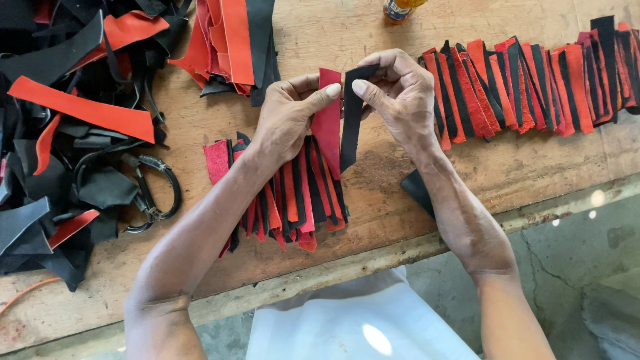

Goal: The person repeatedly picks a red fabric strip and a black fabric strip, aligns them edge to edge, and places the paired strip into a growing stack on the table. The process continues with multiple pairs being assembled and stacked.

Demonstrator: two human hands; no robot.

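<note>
While the left hand (287, 117) pinches a red leather strip (327, 123), right hand (400, 97) fingers clamp a black leather strip (350, 130) alongside, edges aligned for pairing.

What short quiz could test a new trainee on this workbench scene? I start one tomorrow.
1. True or false: the left hand pinches a red strip and the right hand a black strip.
2. Where do the shears lie? A) beside the scrap heap at left B) under the right hand C) on the floor
3. Fill in: the long row of strips on the table alternates red and ____.

Key: 1 true; 2 A; 3 black.
</note>
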